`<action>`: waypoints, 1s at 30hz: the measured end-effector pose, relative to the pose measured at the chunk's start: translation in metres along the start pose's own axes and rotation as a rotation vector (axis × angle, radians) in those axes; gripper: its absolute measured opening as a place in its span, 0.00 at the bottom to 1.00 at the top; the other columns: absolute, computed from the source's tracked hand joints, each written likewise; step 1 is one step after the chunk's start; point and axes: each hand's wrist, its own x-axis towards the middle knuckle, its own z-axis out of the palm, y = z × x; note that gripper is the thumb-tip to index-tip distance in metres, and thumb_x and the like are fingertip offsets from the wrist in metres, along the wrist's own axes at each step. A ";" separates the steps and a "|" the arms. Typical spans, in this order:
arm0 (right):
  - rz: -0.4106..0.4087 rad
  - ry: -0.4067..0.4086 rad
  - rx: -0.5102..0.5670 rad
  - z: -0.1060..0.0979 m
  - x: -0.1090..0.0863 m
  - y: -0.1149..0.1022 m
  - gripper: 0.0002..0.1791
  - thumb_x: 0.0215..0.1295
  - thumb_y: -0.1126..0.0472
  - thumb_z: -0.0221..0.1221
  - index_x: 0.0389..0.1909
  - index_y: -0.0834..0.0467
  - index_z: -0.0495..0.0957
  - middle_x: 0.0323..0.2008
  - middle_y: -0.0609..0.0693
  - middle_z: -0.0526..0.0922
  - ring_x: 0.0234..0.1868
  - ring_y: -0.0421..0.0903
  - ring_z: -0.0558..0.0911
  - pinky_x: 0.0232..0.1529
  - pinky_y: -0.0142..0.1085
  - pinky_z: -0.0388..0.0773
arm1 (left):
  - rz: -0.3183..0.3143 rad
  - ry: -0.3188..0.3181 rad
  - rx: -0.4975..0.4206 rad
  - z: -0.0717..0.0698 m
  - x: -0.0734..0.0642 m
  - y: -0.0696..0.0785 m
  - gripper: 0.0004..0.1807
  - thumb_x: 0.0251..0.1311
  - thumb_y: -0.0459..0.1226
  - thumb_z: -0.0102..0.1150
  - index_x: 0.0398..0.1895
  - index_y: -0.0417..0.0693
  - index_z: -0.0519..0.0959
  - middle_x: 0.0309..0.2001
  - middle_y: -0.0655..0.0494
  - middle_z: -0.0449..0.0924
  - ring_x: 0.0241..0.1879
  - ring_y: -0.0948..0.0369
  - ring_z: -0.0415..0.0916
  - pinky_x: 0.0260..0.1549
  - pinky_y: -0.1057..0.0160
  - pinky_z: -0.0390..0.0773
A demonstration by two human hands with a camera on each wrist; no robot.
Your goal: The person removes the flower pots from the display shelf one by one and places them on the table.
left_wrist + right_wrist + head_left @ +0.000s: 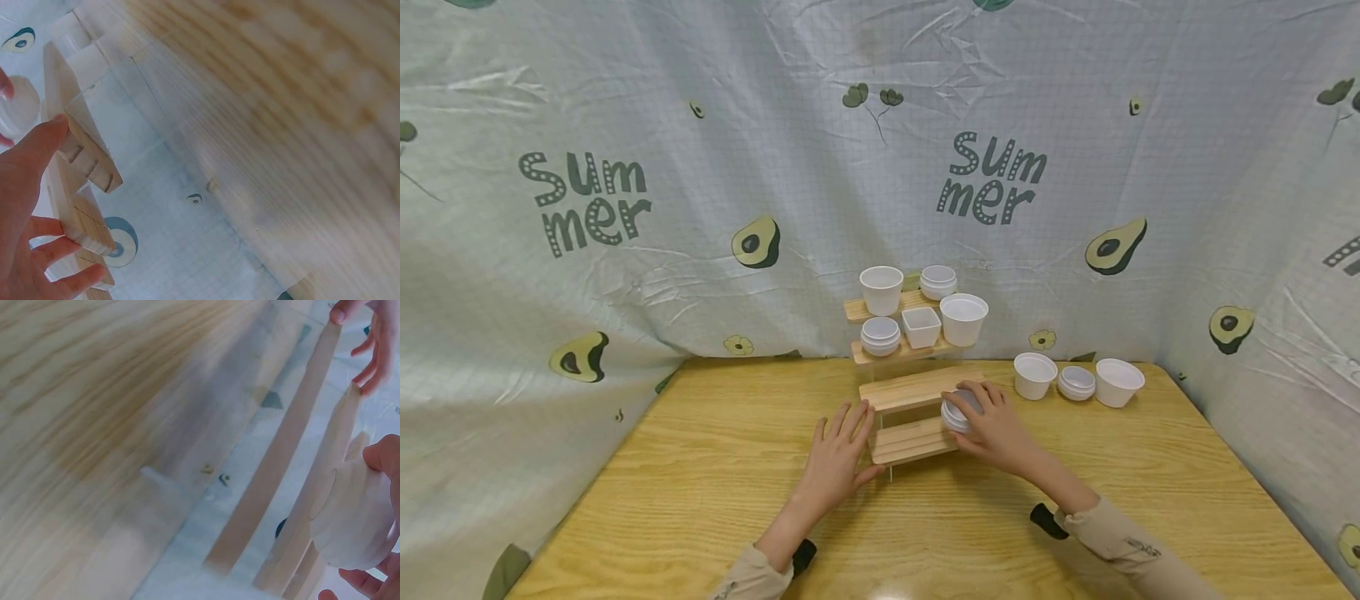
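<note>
A tiered display stand with pale wooden shelves (917,387) stands on the table. My right hand (1003,433) grips a small round white pot (957,414) with a ridged side, over the right part of the lower shelves. The right wrist view shows this pot (350,515) large, with fingertips around its side. At the stand's left end is my left hand (835,467), fingers extended. In the left wrist view its thumb touches the end of the lowest shelf (87,156), and the fingertips lie along the ends of higher shelves.
A tall white cup (882,292) and a ridged pot (938,283) sit on the top shelf. Below them are another ridged pot (880,337), a square pot (921,327) and a wide cup (964,321). Two cups (1118,385) flank a ridged pot (1077,383) on the table's right.
</note>
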 end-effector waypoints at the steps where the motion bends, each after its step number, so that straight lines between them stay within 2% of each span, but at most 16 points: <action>1: 0.007 -0.002 -0.005 -0.001 -0.003 0.002 0.30 0.47 0.52 0.65 0.54 0.52 0.70 0.50 0.57 0.69 0.48 0.56 0.67 0.41 0.50 0.67 | -0.001 0.003 -0.001 0.000 0.000 0.000 0.46 0.42 0.60 0.59 0.63 0.46 0.62 0.63 0.50 0.62 0.61 0.49 0.61 0.48 0.44 0.69; 15: 0.032 0.030 -0.026 -0.005 -0.029 0.027 0.35 0.41 0.56 0.68 0.55 0.54 0.69 0.51 0.61 0.70 0.46 0.57 0.67 0.38 0.49 0.64 | -0.017 -0.036 -0.010 -0.001 0.002 0.000 0.46 0.43 0.61 0.57 0.63 0.46 0.61 0.63 0.50 0.62 0.61 0.49 0.60 0.50 0.44 0.68; 22: 0.101 -0.001 -0.048 -0.007 -0.038 0.038 0.33 0.45 0.55 0.66 0.55 0.54 0.68 0.52 0.59 0.68 0.48 0.56 0.66 0.36 0.50 0.65 | -0.013 -0.014 -0.017 0.001 0.001 0.000 0.45 0.43 0.61 0.58 0.63 0.47 0.62 0.63 0.51 0.62 0.61 0.49 0.60 0.49 0.43 0.69; 30: 0.108 0.007 -0.093 -0.007 -0.050 0.053 0.34 0.42 0.58 0.66 0.55 0.57 0.69 0.53 0.62 0.67 0.49 0.59 0.66 0.35 0.53 0.67 | -0.010 -0.002 -0.014 0.002 0.001 0.000 0.46 0.42 0.61 0.59 0.63 0.46 0.62 0.63 0.51 0.63 0.61 0.49 0.61 0.48 0.43 0.69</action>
